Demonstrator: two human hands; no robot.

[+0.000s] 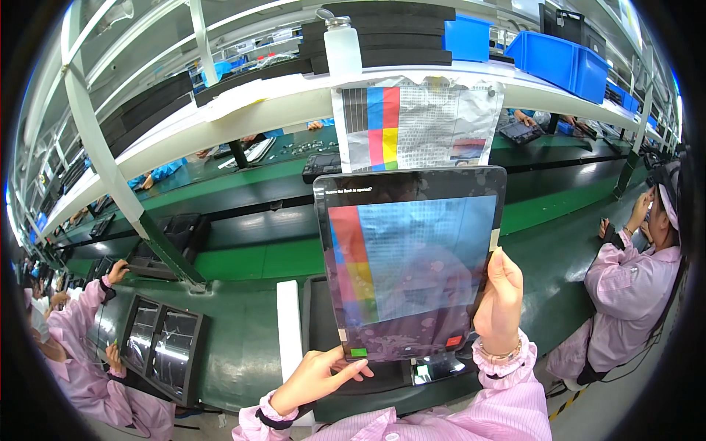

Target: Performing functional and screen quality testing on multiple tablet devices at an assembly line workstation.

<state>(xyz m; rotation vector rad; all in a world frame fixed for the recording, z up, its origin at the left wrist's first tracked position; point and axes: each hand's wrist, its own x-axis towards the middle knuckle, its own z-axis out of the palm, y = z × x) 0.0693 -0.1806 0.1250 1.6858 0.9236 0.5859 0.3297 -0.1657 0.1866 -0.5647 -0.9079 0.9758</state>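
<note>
Tablet (412, 268): before and below colour chart (441, 121) | Right hand (501, 301), below chart's right edge: thumb pressing tablet's side, other fingers hidden, cannot tell | Left hand (316, 378), below chart's left edge: fingers loosely spread | Risk: drop, if right grip slackens; mis-tap, if left finger strays

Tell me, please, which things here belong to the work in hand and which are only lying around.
In use, it seems: tablet; right hand on its side; left hand at its bottom; colour sheet behind it.

Probably just lying around: white bottle, blue bins.
</note>
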